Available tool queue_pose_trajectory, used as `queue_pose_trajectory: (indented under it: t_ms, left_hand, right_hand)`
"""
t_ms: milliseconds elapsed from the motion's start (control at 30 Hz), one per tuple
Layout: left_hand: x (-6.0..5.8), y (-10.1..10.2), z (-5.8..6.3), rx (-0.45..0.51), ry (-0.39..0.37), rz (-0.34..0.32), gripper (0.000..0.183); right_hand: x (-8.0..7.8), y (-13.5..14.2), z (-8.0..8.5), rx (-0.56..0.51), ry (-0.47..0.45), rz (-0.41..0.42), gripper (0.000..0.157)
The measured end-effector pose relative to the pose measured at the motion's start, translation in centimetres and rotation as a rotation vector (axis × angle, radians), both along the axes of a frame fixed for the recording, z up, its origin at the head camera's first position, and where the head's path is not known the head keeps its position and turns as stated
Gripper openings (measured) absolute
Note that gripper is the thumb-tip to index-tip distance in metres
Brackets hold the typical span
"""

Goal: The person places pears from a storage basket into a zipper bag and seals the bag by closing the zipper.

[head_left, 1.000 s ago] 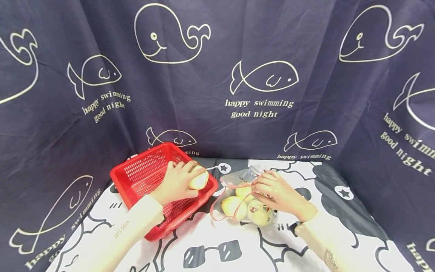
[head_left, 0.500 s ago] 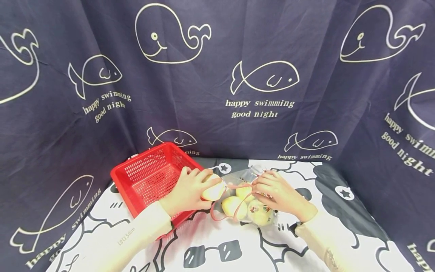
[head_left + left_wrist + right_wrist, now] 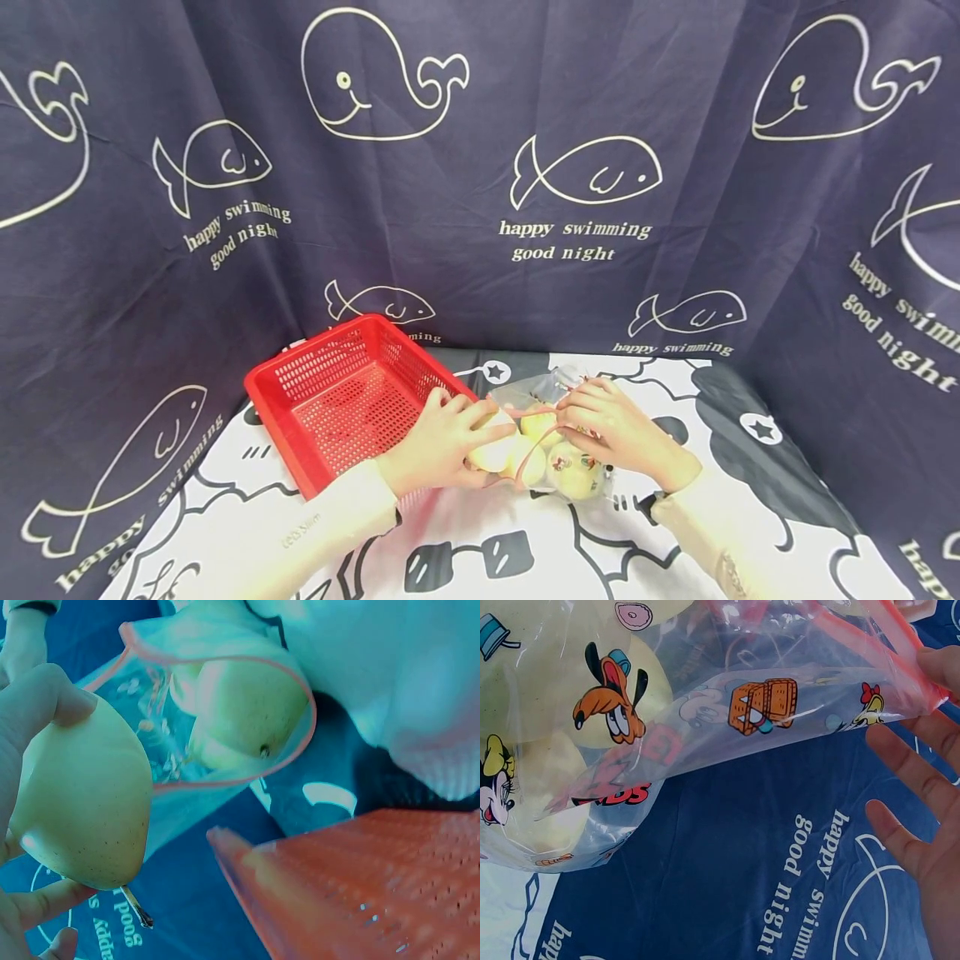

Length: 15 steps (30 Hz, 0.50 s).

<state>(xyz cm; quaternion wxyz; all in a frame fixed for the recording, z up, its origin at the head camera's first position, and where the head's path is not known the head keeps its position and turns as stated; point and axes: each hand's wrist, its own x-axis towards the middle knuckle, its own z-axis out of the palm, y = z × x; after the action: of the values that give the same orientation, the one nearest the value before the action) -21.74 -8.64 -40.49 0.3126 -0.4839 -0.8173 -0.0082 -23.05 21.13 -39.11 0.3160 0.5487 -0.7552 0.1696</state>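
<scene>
My left hand (image 3: 442, 442) grips a yellow speckled pear (image 3: 90, 795), stem pointing down in the left wrist view. This pear is at the mouth of a clear zip bag (image 3: 742, 761) printed with cartoon figures. The bag's pink-red rim (image 3: 311, 724) is spread apart into a loop. Several pears (image 3: 247, 712) lie inside the bag. At the bag's other side, my right hand (image 3: 611, 425) pinches the pink edge between thumb and finger, as the right wrist view shows; its other fingers are spread.
A red perforated plastic basket (image 3: 311, 371) stands left of the bag, its near right corner partly behind my left hand. A black-and-white patterned cloth (image 3: 468, 525) covers the table. Dark blue curtains (image 3: 480, 83) with whale and fish drawings rise at the back and sides.
My left hand has carried the pear rightward and down from above the basket's right rim to the bag's mouth. The right hand and bag have stayed almost still.
</scene>
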Motion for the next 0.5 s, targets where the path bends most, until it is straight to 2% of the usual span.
queue_pose_trajectory:
  t_ms: [167,300,500]
  left_hand:
    - [0.3,0.7,-0.6,-0.06,-0.033,-0.005,0.064]
    - [0.5,1.2,-0.9,-0.1,-0.066,0.017,0.066]
    - [0.4,1.6,-1.6,-0.115,-0.063,0.027,0.066]
  right_hand:
    - [0.0,0.0,0.0,0.0,-0.011,-0.002,0.035]
    - [0.0,0.0,-0.1,0.001,-0.017,-0.001,0.036]
    - [0.0,-0.1,-0.2,-0.007,-0.023,0.004,0.036]
